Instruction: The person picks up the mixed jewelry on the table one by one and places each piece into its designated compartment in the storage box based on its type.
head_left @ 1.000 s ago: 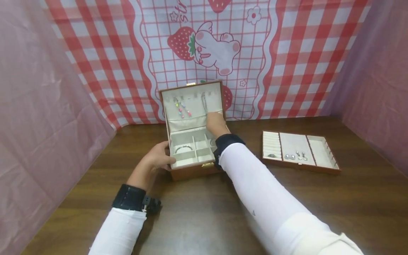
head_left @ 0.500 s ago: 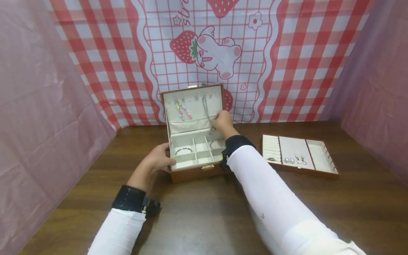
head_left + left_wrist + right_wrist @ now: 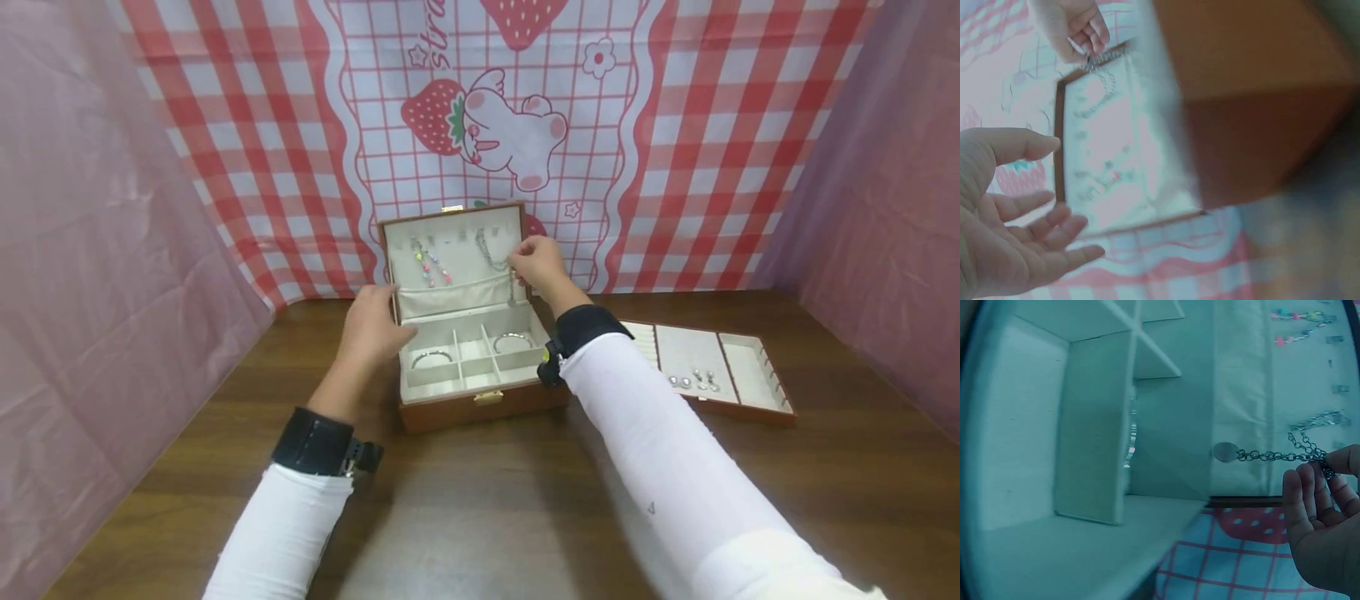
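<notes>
A brown jewelry box [image 3: 450,416] stands with its lid [image 3: 450,227] raised, showing a cream lining. My right hand [image 3: 542,265] pinches a silver chain necklace [image 3: 1272,455] at the lid's right side. The upper part of the chain is looped on a hook in the lid, and a round pendant [image 3: 1225,452] dangles below the fingers. My left hand [image 3: 369,329] is at the lid's left edge, thumb and fingers spread, holding nothing. A colourful beaded necklace [image 3: 425,262] hangs from the lid's left hooks. Silver bracelets lie in the left compartment [image 3: 432,358] and right compartment [image 3: 513,337].
To the right on the wooden table [image 3: 480,517] lies a shallow jewelry tray [image 3: 686,342] with earrings [image 3: 705,380]; my right sleeve covers its left part. A red checked strawberry cloth [image 3: 690,167] hangs behind, with pink cloth [image 3: 127,250] at both sides.
My right hand has drawn the chain from inside the box up and to the right, beside the lid. My left hand has left the box's front left corner and risen to the lid's edge.
</notes>
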Tool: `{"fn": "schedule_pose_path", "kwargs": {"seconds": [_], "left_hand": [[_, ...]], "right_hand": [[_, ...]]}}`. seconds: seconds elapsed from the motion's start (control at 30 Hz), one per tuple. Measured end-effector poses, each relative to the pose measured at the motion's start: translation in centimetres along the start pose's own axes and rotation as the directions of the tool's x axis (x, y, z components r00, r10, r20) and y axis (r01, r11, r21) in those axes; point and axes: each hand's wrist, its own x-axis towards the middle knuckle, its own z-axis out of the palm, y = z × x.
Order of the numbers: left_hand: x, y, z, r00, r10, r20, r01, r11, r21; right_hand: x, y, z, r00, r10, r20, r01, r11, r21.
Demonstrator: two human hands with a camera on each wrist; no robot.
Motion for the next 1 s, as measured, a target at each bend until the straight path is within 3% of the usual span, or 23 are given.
{"fn": "schedule_pose_path", "kwargs": {"seconds": [0.1, 0.23, 0.37, 0.53, 0.6, 0.77, 1.0], "left_hand": [[1.9, 2.4, -0.7, 0.996, 0.093, 0.004, -0.093, 0.995, 0.047], [4.9, 4.9, -0.5, 0.978, 0.166, 0.128, -0.178, 0.98, 0.086], [7.8, 6.5, 0.3, 0.961, 0.139, 0.239, -0.181, 0.969, 0.166], [10.6, 7.3, 2.2, 0.953, 0.1, 0.285, -0.184, 0.941, 0.283], [11.3, 7.4, 3.1, 0.948, 0.092, 0.305, -0.194, 0.926, 0.325], [11.6, 7.6, 4.7, 0.932, 0.056, 0.359, -0.179, 0.93, 0.321], [11.4, 7.3, 6.3, 0.939, -0.005, 0.344, -0.1, 0.952, 0.288]], "right_hand": [[0.1, -0.8, -0.4, 0.999, -0.037, -0.002, 0.037, 0.999, 0.024], [0.2, -1.6, -0.6, 0.999, -0.044, -0.009, 0.045, 0.995, 0.092], [0.3, -2.2, -0.6, 0.999, -0.038, -0.022, 0.041, 0.989, 0.142], [0.3, -2.5, -0.6, 0.998, -0.046, -0.047, 0.053, 0.984, 0.168], [0.2, -2.5, -0.6, 0.998, -0.043, -0.053, 0.052, 0.983, 0.178], [0.2, -2.8, -0.4, 0.997, -0.064, -0.051, 0.073, 0.976, 0.205], [0.4, -4.1, 0.0, 0.993, -0.11, -0.051, 0.118, 0.974, 0.192]]}}
